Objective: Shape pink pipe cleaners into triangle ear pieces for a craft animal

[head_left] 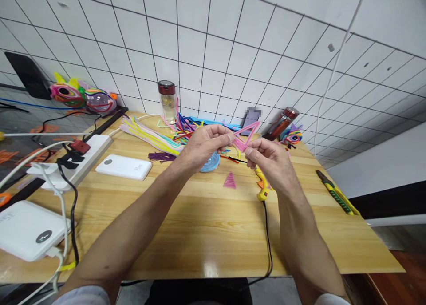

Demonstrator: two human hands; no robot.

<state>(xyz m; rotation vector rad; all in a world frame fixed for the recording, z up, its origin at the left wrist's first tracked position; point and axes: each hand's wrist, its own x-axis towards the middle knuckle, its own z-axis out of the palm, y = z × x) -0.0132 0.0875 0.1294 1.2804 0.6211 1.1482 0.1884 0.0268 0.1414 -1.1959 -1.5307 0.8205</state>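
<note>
Both hands hold a pink pipe-cleaner triangle (244, 140) up above the table. My left hand (209, 143) pinches its left corner between thumb and fingers. Thumb and forefinger of my right hand (266, 158) close on its lower right part. One side of the triangle shows an open gap, and its lower part looks filled in. On the table below lies a smaller, filled pink triangle (229, 180). A yellow glue gun (262, 187) rests beside it, partly hidden by my right hand. Behind my left hand sits a round blue piece (210, 162), partly covered.
Bundled pipe cleaners (149, 136) spread across the back. Behind them stand a glass bottle (167, 103), a phone (250, 120) and a brown flask (282, 120). Yellow-green pliers (337, 193) lie right. White power banks (124, 167) and a power strip (83, 160) with cables occupy the left.
</note>
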